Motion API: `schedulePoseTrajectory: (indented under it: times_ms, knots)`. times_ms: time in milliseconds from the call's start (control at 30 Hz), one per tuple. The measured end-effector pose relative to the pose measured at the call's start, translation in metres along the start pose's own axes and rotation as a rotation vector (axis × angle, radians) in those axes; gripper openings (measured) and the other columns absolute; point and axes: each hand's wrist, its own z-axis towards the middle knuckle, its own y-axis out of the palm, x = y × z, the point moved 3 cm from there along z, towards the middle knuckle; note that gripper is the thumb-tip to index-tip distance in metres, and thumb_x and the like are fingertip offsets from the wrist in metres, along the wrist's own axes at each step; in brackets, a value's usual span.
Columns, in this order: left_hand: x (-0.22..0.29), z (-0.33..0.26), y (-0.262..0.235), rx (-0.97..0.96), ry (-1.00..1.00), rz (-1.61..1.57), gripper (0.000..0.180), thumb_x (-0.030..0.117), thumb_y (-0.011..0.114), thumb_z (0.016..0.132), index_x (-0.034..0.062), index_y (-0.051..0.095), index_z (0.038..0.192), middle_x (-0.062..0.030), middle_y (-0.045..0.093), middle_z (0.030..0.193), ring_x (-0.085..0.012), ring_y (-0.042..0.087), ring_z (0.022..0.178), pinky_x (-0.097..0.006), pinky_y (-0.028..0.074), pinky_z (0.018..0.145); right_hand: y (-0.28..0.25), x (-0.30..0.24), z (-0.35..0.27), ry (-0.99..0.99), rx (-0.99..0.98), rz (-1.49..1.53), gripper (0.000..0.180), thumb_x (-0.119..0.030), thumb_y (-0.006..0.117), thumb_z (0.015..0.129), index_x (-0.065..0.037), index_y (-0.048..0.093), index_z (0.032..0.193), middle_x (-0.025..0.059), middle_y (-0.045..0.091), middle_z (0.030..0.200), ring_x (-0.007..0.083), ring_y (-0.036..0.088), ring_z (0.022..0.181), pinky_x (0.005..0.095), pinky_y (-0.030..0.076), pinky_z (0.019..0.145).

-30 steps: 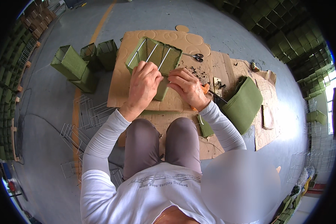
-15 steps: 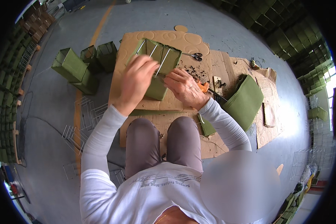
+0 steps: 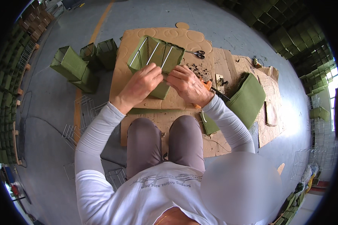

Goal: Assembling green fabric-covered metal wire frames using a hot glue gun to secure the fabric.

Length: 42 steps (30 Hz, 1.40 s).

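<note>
Green fabric box w/ wire frame (image 3: 156,60) lies on its side at centre of cardboard sheet (image 3: 139,45), open end away from person. Left hand (image 3: 141,85) & right hand (image 3: 186,84) close together, both gripping near rim, prob. to steady frame. Scissors (image 3: 197,54) near far edge.

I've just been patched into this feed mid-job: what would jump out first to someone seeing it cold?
Both hands, left hand and right hand, grip the near edge of a green fabric box with wire bars across its open top, lying on cardboard at centre. More green boxes stand on the floor to the left, another leans at right. Scissors lie beyond the box.
</note>
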Motion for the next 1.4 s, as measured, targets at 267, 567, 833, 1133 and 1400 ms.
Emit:
schedulePoseTrajectory:
  times_ms: [267, 567, 833, 1133, 1400]
  knots:
    - [-0.012, 0.019, 0.006, -0.079, 0.068, -0.046, 0.011, -0.002, 0.062, 0.075, 0.0003, 0.051, 0.075, -0.0121, 0.048, 0.084, -0.0263, 0.053, 0.086, -0.036, 0.048, 0.074, -0.019, 0.009, 0.010, -0.094, -0.054, -0.158, 0.022, -0.011, 0.069, 0.080, 0.001, 0.064, 0.097, 0.0130, 0.064, 0.097, 0.0302, 0.061, 0.097, 0.0396, 0.051, 0.087]
    - [0.019, -0.066, 0.001, 0.395, -0.053, 0.156, 0.031, 0.004, 0.068, 0.076, -0.0016, 0.069, 0.107, -0.0075, 0.063, 0.104, -0.0239, 0.060, 0.092, -0.033, 0.054, 0.075, 0.013, -0.028, -0.015, 0.020, 0.371, -0.250, 0.029, -0.006, 0.067, 0.076, 0.003, 0.062, 0.103, 0.0120, 0.057, 0.105, 0.0307, 0.059, 0.098, 0.0404, 0.051, 0.081]
    - [-0.003, -0.035, 0.020, 0.354, -0.011, 0.248, 0.033, 0.001, 0.067, 0.071, -0.0023, 0.069, 0.104, -0.0070, 0.062, 0.104, -0.0213, 0.060, 0.093, -0.033, 0.055, 0.077, 0.017, -0.023, -0.001, 0.064, 0.324, -0.236, 0.031, -0.006, 0.062, 0.071, 0.001, 0.061, 0.101, 0.0095, 0.052, 0.094, 0.0266, 0.053, 0.087, 0.0380, 0.045, 0.077]
    - [-0.008, -0.004, 0.002, 0.017, -0.035, 0.041, 0.008, 0.000, 0.067, 0.077, -0.0037, 0.064, 0.083, -0.0099, 0.056, 0.090, -0.0253, 0.056, 0.086, -0.035, 0.050, 0.076, 0.009, -0.014, 0.011, 0.142, 0.009, -0.287, 0.016, -0.006, 0.062, 0.071, -0.003, 0.061, 0.086, 0.0093, 0.054, 0.088, 0.0256, 0.054, 0.088, 0.0370, 0.043, 0.078]
    - [-0.035, 0.016, -0.002, -0.156, 0.069, -0.102, 0.008, 0.002, 0.063, 0.082, -0.0033, 0.060, 0.078, -0.0119, 0.053, 0.086, -0.0266, 0.057, 0.089, -0.037, 0.049, 0.077, -0.004, 0.007, 0.034, 0.039, -0.166, -0.135, 0.010, -0.006, 0.063, 0.076, -0.003, 0.064, 0.085, 0.0082, 0.062, 0.084, 0.0265, 0.061, 0.087, 0.0365, 0.043, 0.081]
